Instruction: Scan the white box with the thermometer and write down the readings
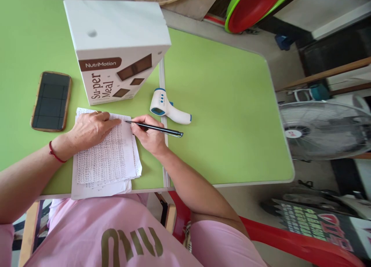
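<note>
A stack of handwritten paper sheets (104,162) lies at the front edge of the green table, its top sheet covered in dense lines. My left hand (91,130) rests flat on the upper part of the sheets, index finger stretched toward the pen tip; it grips nothing. Between the fingers and thumb of my right hand (150,137) is a black pen (158,128), tilted, with its tip over the right side of the top sheet. Whether the tip touches the paper, I cannot tell. Just beyond my right hand lies a white and blue infrared thermometer (168,107).
A tall white box (116,25) stands behind the papers. To the left lies a phone (51,101) in a brown case. The green table (228,116) has a seam near my right hand. Past its right end is a standing fan (324,130); a red chair (290,242) is below.
</note>
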### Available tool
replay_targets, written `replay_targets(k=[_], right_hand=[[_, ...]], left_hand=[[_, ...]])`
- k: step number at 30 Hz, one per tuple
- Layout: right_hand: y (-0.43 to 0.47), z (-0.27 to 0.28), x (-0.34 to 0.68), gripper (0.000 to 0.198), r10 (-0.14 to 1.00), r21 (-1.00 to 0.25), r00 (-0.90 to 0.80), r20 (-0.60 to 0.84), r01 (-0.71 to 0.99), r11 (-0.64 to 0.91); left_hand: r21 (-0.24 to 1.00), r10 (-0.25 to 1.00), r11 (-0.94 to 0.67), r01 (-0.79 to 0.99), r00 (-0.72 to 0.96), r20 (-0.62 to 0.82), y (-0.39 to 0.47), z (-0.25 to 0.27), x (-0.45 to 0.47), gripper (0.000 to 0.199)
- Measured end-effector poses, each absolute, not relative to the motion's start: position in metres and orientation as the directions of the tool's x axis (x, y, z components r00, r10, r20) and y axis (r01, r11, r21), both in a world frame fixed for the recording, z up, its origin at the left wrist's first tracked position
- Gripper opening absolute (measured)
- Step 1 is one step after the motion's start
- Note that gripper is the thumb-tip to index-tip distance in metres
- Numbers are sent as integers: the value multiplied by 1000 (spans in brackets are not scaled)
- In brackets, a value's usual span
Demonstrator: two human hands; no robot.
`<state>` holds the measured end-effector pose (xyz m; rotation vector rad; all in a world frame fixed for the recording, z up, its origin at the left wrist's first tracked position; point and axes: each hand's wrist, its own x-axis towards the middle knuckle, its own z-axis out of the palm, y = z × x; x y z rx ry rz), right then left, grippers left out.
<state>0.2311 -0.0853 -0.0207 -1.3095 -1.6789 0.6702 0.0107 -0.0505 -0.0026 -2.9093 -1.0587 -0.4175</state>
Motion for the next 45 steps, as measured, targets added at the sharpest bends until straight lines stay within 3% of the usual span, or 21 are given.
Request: replay_targets(k=[17, 32, 45], right_hand=[[-85, -22, 232, 13, 950, -821, -16, 311, 498, 277], [-85, -22, 231, 10, 910, -787, -59, 409, 482, 385], [-84, -22, 232, 12, 922, -794, 30, 387, 518, 317]], left_hand=[[82, 622, -777, 624, 740, 256, -50, -3, 10, 30], [57, 599, -785, 617, 732, 325, -51, -3, 11, 30], [67, 602, -786, 614, 736, 309, -49, -3, 8, 29]])
